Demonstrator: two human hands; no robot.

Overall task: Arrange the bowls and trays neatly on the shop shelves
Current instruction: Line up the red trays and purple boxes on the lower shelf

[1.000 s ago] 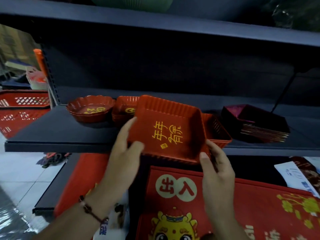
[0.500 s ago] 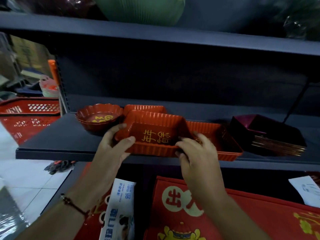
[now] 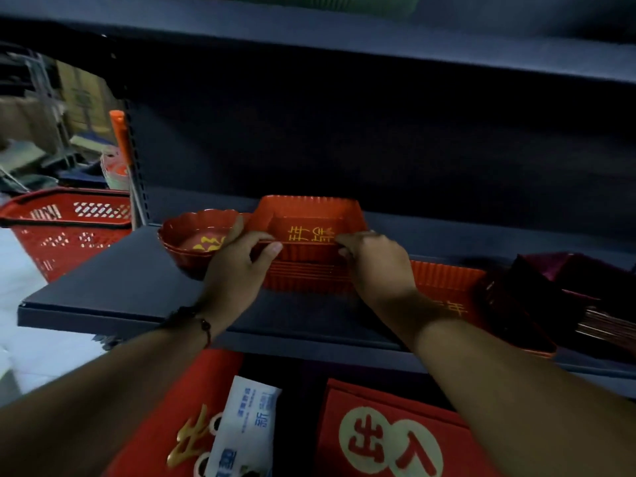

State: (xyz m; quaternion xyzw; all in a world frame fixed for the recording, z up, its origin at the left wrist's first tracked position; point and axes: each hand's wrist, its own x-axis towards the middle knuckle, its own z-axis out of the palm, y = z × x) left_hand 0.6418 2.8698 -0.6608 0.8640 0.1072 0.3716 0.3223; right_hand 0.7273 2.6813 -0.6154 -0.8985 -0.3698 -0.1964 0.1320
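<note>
The top red tray (image 3: 309, 228) is square, glossy plastic with fluted walls and gold characters printed on its floor. It sits nested on a stack of matching trays (image 3: 306, 277) on the dark matte metal shelf (image 3: 113, 287). The left hand (image 3: 237, 266) grasps the tray's near-left rim, thumb curled over the edge, fingers along the outer wall. The right hand (image 3: 375, 259) grasps the near-right rim, knuckles up, fingertips hooked over the edge. Both forearms extend forward and upward. Just left of the stack stands a scalloped red bowl (image 3: 192, 241) with a gold motif. A larger ribbed red tray (image 3: 447, 287) lies to the right, beside stacked dark maroon trays (image 3: 557, 297).
</note>
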